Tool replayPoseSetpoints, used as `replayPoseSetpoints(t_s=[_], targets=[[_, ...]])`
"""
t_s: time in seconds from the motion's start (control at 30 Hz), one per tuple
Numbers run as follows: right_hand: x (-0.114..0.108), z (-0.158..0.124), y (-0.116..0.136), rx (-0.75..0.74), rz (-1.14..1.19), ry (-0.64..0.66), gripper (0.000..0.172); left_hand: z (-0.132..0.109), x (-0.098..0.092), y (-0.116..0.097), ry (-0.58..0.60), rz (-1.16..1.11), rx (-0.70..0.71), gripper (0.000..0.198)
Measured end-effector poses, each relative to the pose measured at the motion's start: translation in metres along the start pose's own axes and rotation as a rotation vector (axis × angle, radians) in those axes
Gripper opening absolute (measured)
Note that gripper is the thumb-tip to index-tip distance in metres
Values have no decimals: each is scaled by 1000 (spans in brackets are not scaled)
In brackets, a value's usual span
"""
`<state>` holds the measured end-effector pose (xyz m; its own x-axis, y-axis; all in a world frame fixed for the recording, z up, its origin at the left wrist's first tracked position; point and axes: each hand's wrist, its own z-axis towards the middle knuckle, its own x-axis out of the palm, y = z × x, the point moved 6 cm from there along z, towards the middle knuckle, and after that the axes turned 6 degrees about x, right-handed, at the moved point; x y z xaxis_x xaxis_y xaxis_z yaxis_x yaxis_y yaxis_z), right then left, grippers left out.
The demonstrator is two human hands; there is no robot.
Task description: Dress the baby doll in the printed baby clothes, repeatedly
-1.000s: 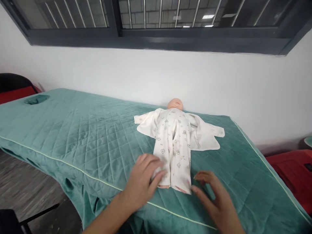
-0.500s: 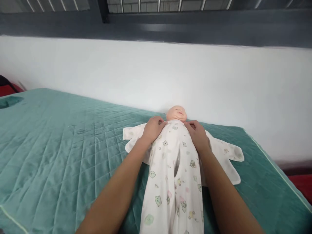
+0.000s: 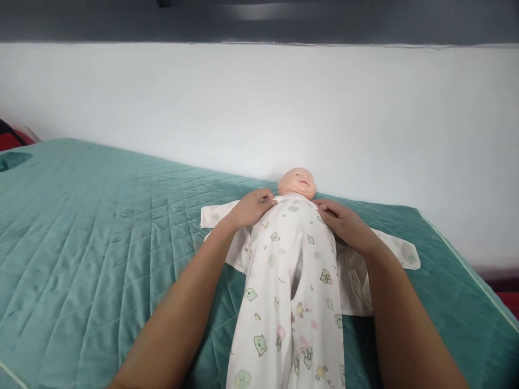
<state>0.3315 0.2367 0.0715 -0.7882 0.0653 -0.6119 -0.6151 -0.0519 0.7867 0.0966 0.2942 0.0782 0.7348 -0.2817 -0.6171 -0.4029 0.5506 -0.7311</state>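
Note:
A baby doll (image 3: 297, 182) lies face up by the wall, only its head showing. White baby pants (image 3: 279, 254) printed with green bears and small figures cover its body up to the neck, the legs running towards me. Under them a white baby shirt (image 3: 215, 216) is spread, one sleeve out on each side. At the pants' upper left corner my left hand (image 3: 254, 205) is closed, thumb and fingers pinching the edge. My right hand (image 3: 338, 219) has its fingers bent on the upper right edge of the pants, gripping it beside the doll's neck.
Green quilted bedding (image 3: 121, 237) lies under everything. Behind the doll's head rises a white wall (image 3: 227, 113), with a dark beam (image 3: 259, 21) above it. Red items (image 3: 12, 141) show at the far left and at the right edge (image 3: 510, 302).
My right wrist and forearm have swung outward to the right, and both hands have turned inward at the pants' top edge. The view has tilted down slightly.

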Motion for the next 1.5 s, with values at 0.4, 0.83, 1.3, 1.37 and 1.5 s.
replayPoseSetpoints(t_s=[0.4,0.83,1.3,1.37,1.5], targets=[[-1,2,1,191,-236,-266,28,9,4,16,-212,204,-108,17],[10,-2,11,32,58,-299,28,4,12,8,-84,219,118,39],[22,-60,-3,46,96,-353,49,-51,15,8,-199,576,137,43],[25,-78,-7,98,72,-394,50,-70,19,5,-188,627,143,46],[37,-108,4,65,25,-346,52,-102,27,0,-124,664,139,48]])
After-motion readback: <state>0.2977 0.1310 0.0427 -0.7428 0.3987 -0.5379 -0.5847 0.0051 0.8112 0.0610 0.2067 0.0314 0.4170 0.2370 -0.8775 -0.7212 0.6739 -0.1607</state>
